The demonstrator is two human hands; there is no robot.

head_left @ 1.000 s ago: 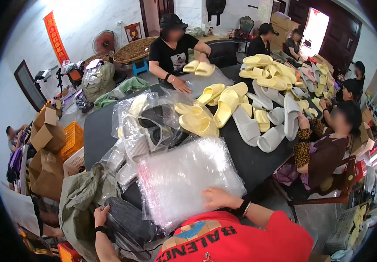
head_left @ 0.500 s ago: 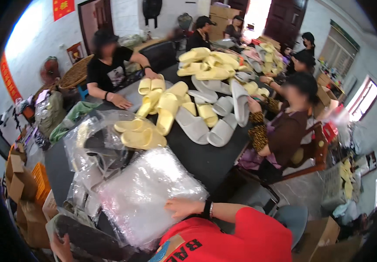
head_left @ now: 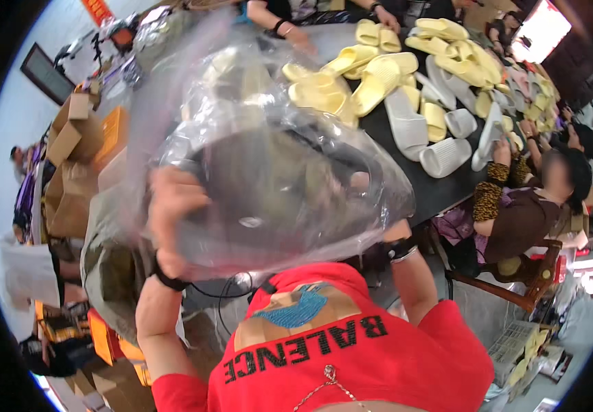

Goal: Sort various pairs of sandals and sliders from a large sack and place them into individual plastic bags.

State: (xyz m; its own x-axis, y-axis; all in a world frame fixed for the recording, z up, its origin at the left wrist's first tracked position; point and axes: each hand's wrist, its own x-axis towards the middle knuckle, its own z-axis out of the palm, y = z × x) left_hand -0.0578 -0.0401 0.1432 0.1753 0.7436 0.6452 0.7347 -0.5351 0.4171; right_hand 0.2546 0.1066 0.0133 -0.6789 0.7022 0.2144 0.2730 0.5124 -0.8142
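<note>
Here, in the head view, a large stretch of clear plastic (head_left: 276,244) billows over the near end of the dark table (head_left: 440,196), spread between a worker's two hands. The left hand (head_left: 176,209), blurred, curls its fingers closed on the plastic's left side; the right hand (head_left: 397,231) meets the opposite side, too veiled to tell whether it grips. The film looks light, limp and slippery, likely to cling, and could tear if yanked; firm pinches at both side edges should suit it best. Yellow slippers (head_left: 377,84) and grey slippers (head_left: 406,123) lie on the table.
</note>
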